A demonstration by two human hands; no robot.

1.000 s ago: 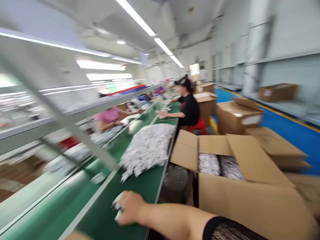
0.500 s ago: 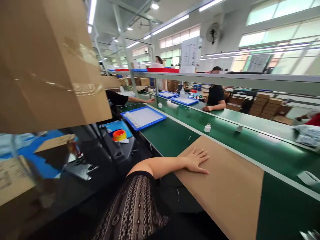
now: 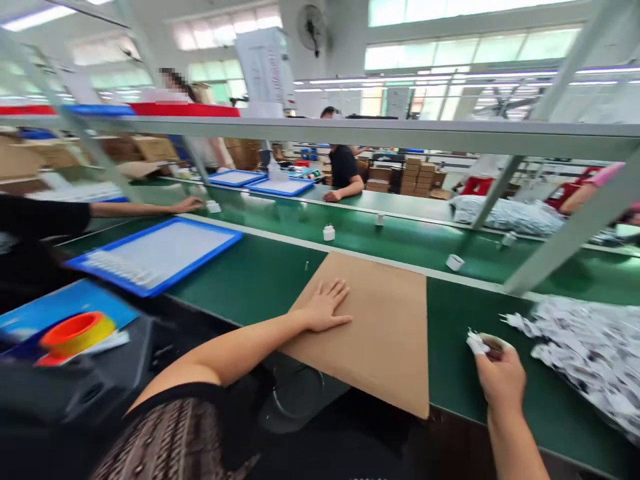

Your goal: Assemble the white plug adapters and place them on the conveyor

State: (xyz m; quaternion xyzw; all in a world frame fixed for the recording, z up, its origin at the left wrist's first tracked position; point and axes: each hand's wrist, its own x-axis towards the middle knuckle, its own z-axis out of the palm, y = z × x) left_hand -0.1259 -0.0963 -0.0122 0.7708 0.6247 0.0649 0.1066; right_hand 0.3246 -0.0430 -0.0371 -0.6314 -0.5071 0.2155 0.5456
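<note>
My left hand [image 3: 327, 307] lies flat with its fingers spread on a brown cardboard sheet [image 3: 380, 340]. The sheet rests on the green work surface [image 3: 260, 273] and reaches past its front edge. To the right of the cardboard, my right hand [image 3: 503, 373] is closed on a small white part [image 3: 477, 342] with thin metal tips. Its exact kind is too blurred to tell. A pile of similar white parts [image 3: 585, 353] stands just right of that hand.
White plug adapters [image 3: 329, 233] stand spaced along the green conveyor belt [image 3: 400, 247]. A blue-rimmed tray [image 3: 165, 250] lies at left, near a co-worker's hand [image 3: 189, 205]. Orange and yellow tape rolls [image 3: 77, 333] sit front left. A slanted metal post [image 3: 565, 227] rises at right.
The view has swung right, bringing my right hand and the white pile into sight. The large carton at left is out of view. My left hand stays flat on the cardboard.
</note>
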